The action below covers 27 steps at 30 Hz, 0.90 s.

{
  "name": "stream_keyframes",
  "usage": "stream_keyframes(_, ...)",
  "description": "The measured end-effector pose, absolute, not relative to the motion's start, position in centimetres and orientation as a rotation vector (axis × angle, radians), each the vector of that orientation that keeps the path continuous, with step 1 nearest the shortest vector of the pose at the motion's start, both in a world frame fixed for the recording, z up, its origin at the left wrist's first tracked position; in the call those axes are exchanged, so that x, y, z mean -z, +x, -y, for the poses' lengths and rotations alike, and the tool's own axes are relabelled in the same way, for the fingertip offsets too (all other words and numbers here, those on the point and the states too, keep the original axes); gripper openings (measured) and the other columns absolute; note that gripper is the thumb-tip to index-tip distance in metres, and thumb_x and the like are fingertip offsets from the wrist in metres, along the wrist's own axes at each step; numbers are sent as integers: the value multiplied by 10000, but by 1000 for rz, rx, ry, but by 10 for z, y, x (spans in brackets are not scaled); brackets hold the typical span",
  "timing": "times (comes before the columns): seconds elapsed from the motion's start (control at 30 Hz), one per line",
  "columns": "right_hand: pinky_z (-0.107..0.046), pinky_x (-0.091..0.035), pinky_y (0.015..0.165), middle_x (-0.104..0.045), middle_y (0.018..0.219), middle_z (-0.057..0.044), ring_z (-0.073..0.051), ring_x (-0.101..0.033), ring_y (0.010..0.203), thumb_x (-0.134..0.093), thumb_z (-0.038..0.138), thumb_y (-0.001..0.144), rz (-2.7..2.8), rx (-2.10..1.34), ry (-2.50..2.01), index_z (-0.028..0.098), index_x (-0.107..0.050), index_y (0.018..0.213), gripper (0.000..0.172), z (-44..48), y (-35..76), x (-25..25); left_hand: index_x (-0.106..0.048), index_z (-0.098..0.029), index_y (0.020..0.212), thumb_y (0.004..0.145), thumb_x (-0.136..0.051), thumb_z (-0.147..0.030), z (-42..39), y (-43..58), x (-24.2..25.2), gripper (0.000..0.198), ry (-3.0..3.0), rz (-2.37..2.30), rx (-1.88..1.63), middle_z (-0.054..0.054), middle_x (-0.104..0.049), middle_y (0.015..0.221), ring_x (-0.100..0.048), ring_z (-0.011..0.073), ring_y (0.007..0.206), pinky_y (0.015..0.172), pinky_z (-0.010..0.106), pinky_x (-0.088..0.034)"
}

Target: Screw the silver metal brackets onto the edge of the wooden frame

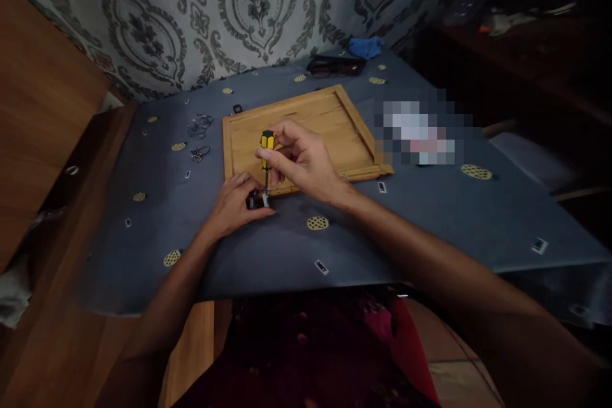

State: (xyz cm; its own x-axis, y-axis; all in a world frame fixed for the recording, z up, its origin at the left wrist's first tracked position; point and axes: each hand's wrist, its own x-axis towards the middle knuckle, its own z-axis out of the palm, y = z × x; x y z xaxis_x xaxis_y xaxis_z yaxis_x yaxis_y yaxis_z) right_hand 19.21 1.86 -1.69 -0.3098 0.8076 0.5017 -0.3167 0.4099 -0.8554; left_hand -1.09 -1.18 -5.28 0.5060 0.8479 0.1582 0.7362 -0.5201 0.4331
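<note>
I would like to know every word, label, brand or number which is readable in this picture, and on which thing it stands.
No text can be read with certainty.
Tablecloth: small white labels with dark lettering, too small or blurred to read.
Yellow-and-black screwdriver: no readable marking.
Pixelated patch beside the wooden panel: nothing readable.

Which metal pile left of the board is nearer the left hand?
The smaller, front pile; the larger pile lies behind it, farther from the left hand.

Right hand [306, 159] grips yellow-and-black screwdriver [268, 153] upright, tip at small black-and-silver fitting [266, 200]; left hand [234, 205] at fitting by near edge of rectangular light-brown wooden panel [301, 109]
</note>
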Motion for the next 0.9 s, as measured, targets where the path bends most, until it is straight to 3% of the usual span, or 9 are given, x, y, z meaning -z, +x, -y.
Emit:
stream_keyframes(0.6,-210,-470,421,-554,816,80,-55,-602,468,-784,564,885,1513,-1220,-506,234,-497,1011,455,-19,193,21,-674,-212,1033,851,-803,-621,11,-11,52,466,2445,-1344,-465,54,-664,1043,-614,270,1036,915,405,-476)
stream_keyframes(0.9,-206,-466,438,-559,742,93,-61,-598,465,-761,551,913,1532,-1183,-500,232,-494,1006,427,-19,192,21,-676,-203,1031,859,-799,-612,11,-11,53,460,2447,-1332,-474,57,-668,1041,-624,274,1033,916,407,-478)
